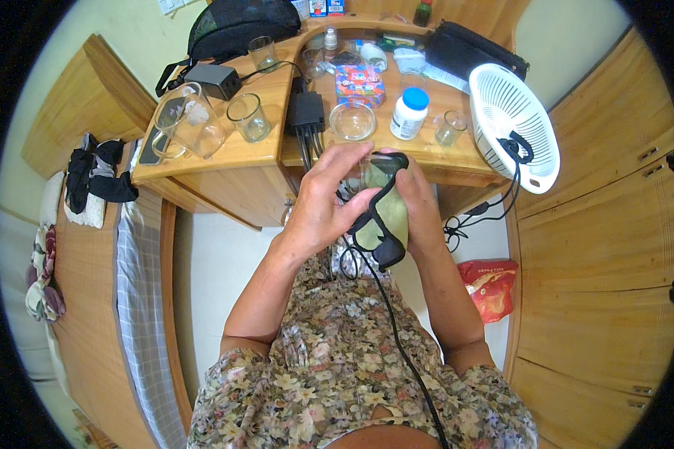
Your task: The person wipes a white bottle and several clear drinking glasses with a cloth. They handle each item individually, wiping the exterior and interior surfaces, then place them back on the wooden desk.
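Note:
In front of my chest, above the desk's front edge, both hands are closed around things held close together. My left hand [329,198] grips what looks like a clear drinking glass [354,179], largely covered by the fingers. A pale green, cloth-like piece with black edging [395,221] lies against the glass. My right hand [419,198] is wrapped round its far side, with the thumb at its upper edge. Whether the piece goes around the glass or only beside it I cannot tell. A black cable [397,329] runs down over my floral clothing.
On the wooden desk [419,156] stand a glass pitcher [191,123], a glass cup [249,120], a round glass dish [353,122], a blue-lidded white bottle [410,114], a small glass [451,129] and a colourful box [359,85]. A white basket [515,127] tilts at the right edge.

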Demonstrator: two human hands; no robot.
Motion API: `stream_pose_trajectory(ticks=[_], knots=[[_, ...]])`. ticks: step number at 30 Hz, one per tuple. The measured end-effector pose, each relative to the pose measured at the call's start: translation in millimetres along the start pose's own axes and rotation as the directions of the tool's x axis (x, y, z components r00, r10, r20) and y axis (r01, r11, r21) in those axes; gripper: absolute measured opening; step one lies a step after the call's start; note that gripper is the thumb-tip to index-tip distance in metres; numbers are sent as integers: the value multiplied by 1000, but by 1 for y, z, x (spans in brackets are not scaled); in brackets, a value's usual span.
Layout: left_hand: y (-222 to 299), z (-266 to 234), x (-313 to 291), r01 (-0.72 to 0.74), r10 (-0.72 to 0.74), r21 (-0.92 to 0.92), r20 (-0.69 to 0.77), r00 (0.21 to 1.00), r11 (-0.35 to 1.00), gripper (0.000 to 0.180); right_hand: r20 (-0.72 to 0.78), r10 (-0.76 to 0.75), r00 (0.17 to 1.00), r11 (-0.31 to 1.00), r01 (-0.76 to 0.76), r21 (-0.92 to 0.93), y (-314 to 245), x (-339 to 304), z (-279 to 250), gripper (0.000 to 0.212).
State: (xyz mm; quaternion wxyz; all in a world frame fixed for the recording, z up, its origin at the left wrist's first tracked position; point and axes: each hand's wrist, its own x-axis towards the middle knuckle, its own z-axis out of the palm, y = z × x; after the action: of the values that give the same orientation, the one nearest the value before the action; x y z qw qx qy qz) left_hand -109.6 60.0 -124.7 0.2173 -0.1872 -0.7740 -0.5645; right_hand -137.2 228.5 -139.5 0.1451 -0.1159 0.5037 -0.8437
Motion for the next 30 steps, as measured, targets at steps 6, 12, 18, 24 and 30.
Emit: stream_pose_trajectory(ticks=[6,12,18,24,30], knots=[[-8,23,-2,77,-148,-406,-146,978,911,77,-66,-28,997,998,31,51,0,0,4,47],[-19,31,-12,23,-28,-47,-99,995,999,77,-67,70,995,980,-57,190,6,1,-1,44],[-19,36,-8,-119,130,90,-132,983,989,72,-125,35,992,980,-9,198,16,4,-11,35],[-15,33,-7,66,-67,-10,-175,982,998,71,-289,66,955,989,-24,147,15,3,-2,32],[-14,24,-6,99,-88,71,-139,986,993,66,-284,115,952,969,-45,241,3,2,-1,37]])
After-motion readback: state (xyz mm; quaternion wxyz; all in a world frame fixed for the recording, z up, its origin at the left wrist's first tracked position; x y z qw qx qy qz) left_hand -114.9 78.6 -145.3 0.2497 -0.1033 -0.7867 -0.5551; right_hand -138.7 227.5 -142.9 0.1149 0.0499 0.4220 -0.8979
